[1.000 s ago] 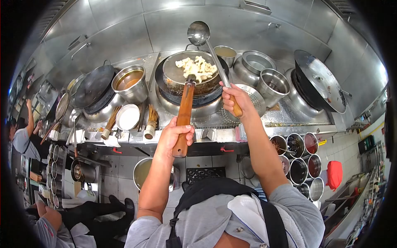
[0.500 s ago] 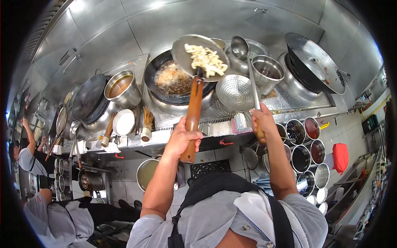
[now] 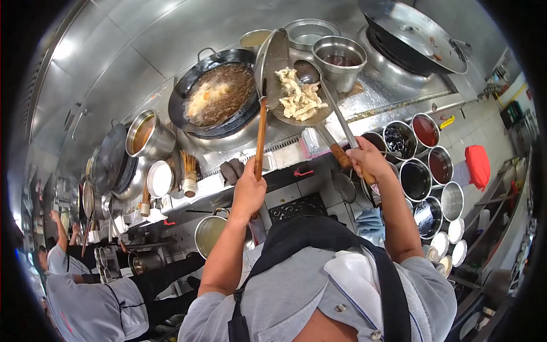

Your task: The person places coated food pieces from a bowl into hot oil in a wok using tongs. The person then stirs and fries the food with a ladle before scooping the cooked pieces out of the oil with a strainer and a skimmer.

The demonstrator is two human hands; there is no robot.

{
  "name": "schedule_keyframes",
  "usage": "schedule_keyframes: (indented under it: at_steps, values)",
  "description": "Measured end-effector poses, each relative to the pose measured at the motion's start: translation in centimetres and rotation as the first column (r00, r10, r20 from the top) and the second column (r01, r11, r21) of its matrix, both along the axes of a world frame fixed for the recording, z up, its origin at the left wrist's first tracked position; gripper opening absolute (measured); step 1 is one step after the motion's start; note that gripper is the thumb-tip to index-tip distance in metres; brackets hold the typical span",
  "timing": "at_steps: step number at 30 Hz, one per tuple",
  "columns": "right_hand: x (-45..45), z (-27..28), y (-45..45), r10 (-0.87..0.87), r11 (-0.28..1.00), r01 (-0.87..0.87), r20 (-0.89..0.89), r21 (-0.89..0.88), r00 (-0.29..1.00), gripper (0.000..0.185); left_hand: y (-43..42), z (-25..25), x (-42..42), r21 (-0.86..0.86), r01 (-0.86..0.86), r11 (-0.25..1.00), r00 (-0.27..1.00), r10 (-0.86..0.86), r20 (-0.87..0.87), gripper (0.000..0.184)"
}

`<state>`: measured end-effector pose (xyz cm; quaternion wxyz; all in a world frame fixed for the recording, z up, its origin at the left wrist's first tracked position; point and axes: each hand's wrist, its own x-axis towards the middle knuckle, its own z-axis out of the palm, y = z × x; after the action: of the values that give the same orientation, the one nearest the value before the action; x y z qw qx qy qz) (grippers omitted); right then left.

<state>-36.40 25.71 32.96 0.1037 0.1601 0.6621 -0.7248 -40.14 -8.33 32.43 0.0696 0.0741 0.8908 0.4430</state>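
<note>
My left hand [image 3: 249,191] is closed round the wooden handle of a round flat strainer [image 3: 272,60], tipped on edge beside the wok [image 3: 219,100]. My right hand [image 3: 369,159] grips the wooden-ended handle of a ladle [image 3: 307,72]. The ladle's bowl is at the upper edge of the pale food strips [image 3: 299,97]; whether it touches them I cannot tell. These strips lie in a perforated skimmer [image 3: 319,118], whose handle slopes down towards my right hand. Brown liquid with pale foam bubbles in the wok.
A steel pot of dark liquid [image 3: 340,60] stands behind the skimmer. Another large wok [image 3: 416,40] leans at the back right. Several sauce pots [image 3: 415,179] are grouped on the right. A pot of brown liquid [image 3: 151,135] and a co-worker [image 3: 97,305] are on the left.
The strainer has tipped from nearly flat to edge-on, and the pale strips have passed from it into the perforated skimmer. The ladle's bowl has come down beside them. The view has shifted.
</note>
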Motion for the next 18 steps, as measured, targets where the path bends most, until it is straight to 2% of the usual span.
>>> schedule_keyframes:
  at_steps: [1, 4, 5, 6, 9, 11, 15, 18]
  values:
    - [0.2, -0.3, 0.2, 0.031, 0.991, -0.028, -0.02, 0.131, 0.999, 0.044, -0.1, -0.8, -0.1, 0.015, -0.001, 1.0, 1.0, 0.001, -0.003, 0.059]
    - [0.8, -0.8, 0.9, 0.019, 0.99, -0.012, -0.054, 0.138, 0.998, 0.048, 0.6, 0.6, 0.5, 0.096, -0.039, 0.995, 0.999, 0.036, 0.035, 0.06]
    - [0.9, -0.9, 1.0, 0.02, 0.989, -0.01, -0.067, 0.144, 0.998, 0.049, 1.1, 1.6, 0.7, 0.132, -0.065, 0.989, 0.994, 0.052, 0.1, 0.06]
    - [1.0, -1.1, 0.7, 0.02, 0.957, -0.003, -0.056, 0.291, 0.998, 0.053, 1.5, 2.7, 0.7, 0.166, -0.096, 0.981, 0.984, 0.068, 0.165, 0.06]
    - [0.6, -0.6, 0.7, 0.046, 0.994, -0.04, -0.058, 0.101, 0.997, 0.057, 1.9, 4.5, 0.5, 0.342, -0.154, 0.927, 0.963, 0.063, 0.263, 0.063]
    - [0.0, -0.9, -0.2, 0.026, 0.989, -0.008, -0.124, 0.147, 0.992, 0.058, 1.2, 5.7, -0.1, 0.456, -0.187, 0.87, 0.961, 0.065, 0.27, 0.066]
    - [-1.1, 0.9, -1.0, 0.05, 0.995, -0.034, -0.16, 0.097, 0.986, 0.057, -2.2, 6.8, -1.9, 0.595, -0.241, 0.766, 0.964, 0.119, 0.237, 0.064]
    - [-2.9, 3.1, -2.1, 0.065, 0.997, -0.057, -0.146, 0.055, 0.987, 0.054, -6.5, 8.2, -3.5, 0.436, -0.295, 0.85, 0.956, 0.265, 0.13, 0.063]
